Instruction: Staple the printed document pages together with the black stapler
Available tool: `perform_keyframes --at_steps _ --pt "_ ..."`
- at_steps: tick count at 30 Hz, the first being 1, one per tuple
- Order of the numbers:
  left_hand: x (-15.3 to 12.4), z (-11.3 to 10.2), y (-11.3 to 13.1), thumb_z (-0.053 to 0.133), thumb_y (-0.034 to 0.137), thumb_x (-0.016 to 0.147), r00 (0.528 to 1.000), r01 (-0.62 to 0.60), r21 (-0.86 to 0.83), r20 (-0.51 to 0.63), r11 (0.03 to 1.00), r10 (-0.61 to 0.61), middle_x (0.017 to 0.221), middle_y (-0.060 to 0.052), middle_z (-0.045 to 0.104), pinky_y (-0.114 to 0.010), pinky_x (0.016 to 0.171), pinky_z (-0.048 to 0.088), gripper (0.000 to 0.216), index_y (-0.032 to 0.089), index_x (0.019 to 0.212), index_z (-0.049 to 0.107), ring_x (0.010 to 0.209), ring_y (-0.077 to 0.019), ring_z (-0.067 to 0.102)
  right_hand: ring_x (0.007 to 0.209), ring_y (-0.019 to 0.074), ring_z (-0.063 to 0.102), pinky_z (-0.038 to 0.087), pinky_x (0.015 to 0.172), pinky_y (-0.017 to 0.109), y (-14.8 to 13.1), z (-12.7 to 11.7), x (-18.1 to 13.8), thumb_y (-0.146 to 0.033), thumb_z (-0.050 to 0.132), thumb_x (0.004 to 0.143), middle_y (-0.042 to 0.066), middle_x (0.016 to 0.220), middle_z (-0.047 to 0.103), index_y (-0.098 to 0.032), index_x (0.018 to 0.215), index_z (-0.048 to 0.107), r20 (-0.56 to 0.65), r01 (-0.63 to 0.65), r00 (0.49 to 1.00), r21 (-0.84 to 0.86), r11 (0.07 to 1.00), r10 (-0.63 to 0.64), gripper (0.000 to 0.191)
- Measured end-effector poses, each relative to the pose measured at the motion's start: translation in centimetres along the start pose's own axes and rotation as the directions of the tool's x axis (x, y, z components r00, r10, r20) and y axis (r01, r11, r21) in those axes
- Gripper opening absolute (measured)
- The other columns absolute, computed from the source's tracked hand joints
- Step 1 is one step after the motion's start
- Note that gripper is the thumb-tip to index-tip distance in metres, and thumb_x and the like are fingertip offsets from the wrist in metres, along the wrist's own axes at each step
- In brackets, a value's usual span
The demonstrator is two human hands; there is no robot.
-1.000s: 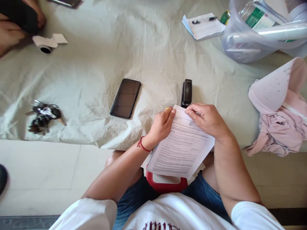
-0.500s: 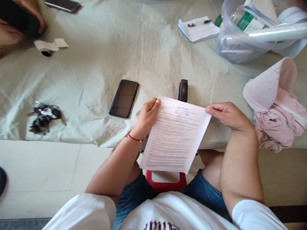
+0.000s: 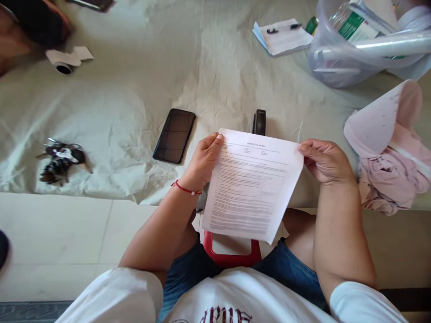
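Note:
A printed sheet of paper (image 3: 251,188), headed "Overleaf Notes", is held up over my lap by its two upper corners. My left hand (image 3: 205,159) pinches the upper left corner between thumb and fingers. At the upper right corner, my right hand (image 3: 326,159) grips the paper the same way. Just beyond the sheet's top edge lies a black stapler (image 3: 259,121), its near end hidden by the paper. A dark smartphone (image 3: 174,136) rests on the table to the left of the sheet.
Keys (image 3: 63,160) lie at the left on the cloth-covered table (image 3: 134,80). A paper roll (image 3: 63,63) is near another person's hand (image 3: 16,45). Notepaper with a pen (image 3: 283,38), a plastic tub (image 3: 336,67) and pink cloth (image 3: 384,179) are at the right.
The sheet has shifted slightly right, with its right corner drawn outward by my right hand. My left hand keeps its grip. The other person's hand at upper left has moved a little.

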State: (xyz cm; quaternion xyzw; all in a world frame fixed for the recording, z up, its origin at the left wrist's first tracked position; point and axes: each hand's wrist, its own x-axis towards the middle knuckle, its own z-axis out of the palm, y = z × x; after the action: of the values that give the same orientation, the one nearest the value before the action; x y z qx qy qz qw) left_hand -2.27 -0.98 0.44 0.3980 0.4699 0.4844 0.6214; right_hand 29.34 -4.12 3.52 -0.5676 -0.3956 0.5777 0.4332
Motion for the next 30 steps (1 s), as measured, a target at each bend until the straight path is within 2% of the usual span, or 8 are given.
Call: perform_keyframes --at_steps 2,7,11,14,17,20,25,30 --pt "0.0 -0.1 0.2 0.083 0.046 0.096 0.999 0.035 -0.03 -0.012 0.999 -0.035 0.073 0.003 0.056 -0.023 0.06 0.042 0.038 0.02 0.078 0.061 0.063 -0.01 0.05 0.064 0.0126 0.059 0.05 0.063 0.028 0.0 0.3 0.3 -0.053 0.106 0.062 -0.001 0.07 0.07 -0.025 0.076 0.081 -0.054 0.0 0.999 0.004 1.0 0.001 0.04" --pt "-0.3 0.5 0.5 0.079 0.045 0.098 0.995 0.096 -0.078 0.006 0.992 -0.096 0.077 0.001 0.064 -0.024 0.068 0.052 0.031 0.022 0.084 0.063 0.07 -0.0129 0.063 0.061 0.0169 0.057 0.051 0.063 0.035 -0.5 0.9 0.5 -0.052 0.1 0.063 -0.001 0.068 0.067 -0.028 0.072 0.072 -0.145 0.012 0.989 0.008 1.0 -0.011 0.038" --pt "-0.3 1.1 0.1 0.072 0.039 0.102 0.991 0.118 -0.098 -0.052 0.988 -0.123 0.077 0.002 0.063 -0.024 0.068 0.053 0.026 0.023 0.085 0.061 0.071 -0.0131 0.063 0.059 0.0157 0.055 0.051 0.06 0.033 -0.4 1.2 0.8 -0.048 0.1 0.061 -0.003 0.064 0.064 -0.028 0.073 0.07 -0.2 0.002 0.98 0.039 0.999 0.005 0.038" --pt "-0.1 1.3 -0.2 0.065 0.032 0.105 0.985 0.126 -0.095 -0.103 0.987 -0.136 0.076 0.002 0.06 -0.023 0.067 0.051 0.026 0.023 0.081 0.059 0.068 -0.0113 0.058 0.065 0.019 0.063 0.056 0.065 0.035 0.1 1.5 0.6 -0.055 0.1 0.066 -0.002 0.07 0.069 -0.029 0.077 0.073 -0.168 -0.021 0.985 0.023 1.0 0.024 0.039" --pt "0.1 1.3 -0.3 0.06 0.03 0.108 0.983 0.107 -0.092 -0.142 0.99 -0.119 0.076 0.002 0.059 -0.024 0.068 0.051 0.027 0.023 0.081 0.057 0.069 -0.0115 0.058 0.083 0.0259 0.076 0.063 0.075 0.041 0.6 1.9 0.2 -0.059 0.1 0.069 0.002 0.082 0.078 -0.028 0.083 0.076 -0.117 -0.03 0.993 0.012 0.999 0.031 0.042" --pt "0.2 1.4 -0.4 0.057 0.029 0.109 0.981 0.094 -0.101 -0.16 0.99 -0.109 0.074 0.002 0.058 -0.025 0.067 0.051 0.027 0.023 0.082 0.056 0.069 -0.0127 0.06 0.095 0.029 0.08 0.066 0.08 0.043 1.1 2.5 -0.2 -0.063 0.099 0.071 0.004 0.087 0.08 -0.028 0.081 0.073 -0.09 -0.017 0.996 -0.031 0.999 0.014 0.045" --pt "0.4 1.2 -0.6 0.064 0.033 0.104 0.976 0.086 -0.106 -0.191 0.991 -0.105 0.079 0.001 0.065 -0.026 0.07 0.054 0.021 0.024 0.086 0.059 0.075 -0.0147 0.066 0.094 0.0303 0.081 0.068 0.076 0.044 1.3 3.1 -0.3 -0.067 0.099 0.068 0.002 0.086 0.081 -0.029 0.083 0.07 -0.096 -0.028 0.995 -0.064 0.998 0.022 0.05" --pt "0.3 1.1 0.0 0.074 0.038 0.097 0.987 0.102 -0.112 -0.114 0.988 -0.115 0.075 0.0 0.063 -0.028 0.067 0.057 0.025 0.023 0.082 0.059 0.077 -0.0174 0.069 0.095 0.0331 0.083 0.069 0.08 0.048 0.9 2.4 -0.6 -0.06 0.1 0.069 0.005 0.092 0.084 -0.028 0.089 0.075 -0.08 -0.074 0.994 0.032 0.997 0.076 0.045"
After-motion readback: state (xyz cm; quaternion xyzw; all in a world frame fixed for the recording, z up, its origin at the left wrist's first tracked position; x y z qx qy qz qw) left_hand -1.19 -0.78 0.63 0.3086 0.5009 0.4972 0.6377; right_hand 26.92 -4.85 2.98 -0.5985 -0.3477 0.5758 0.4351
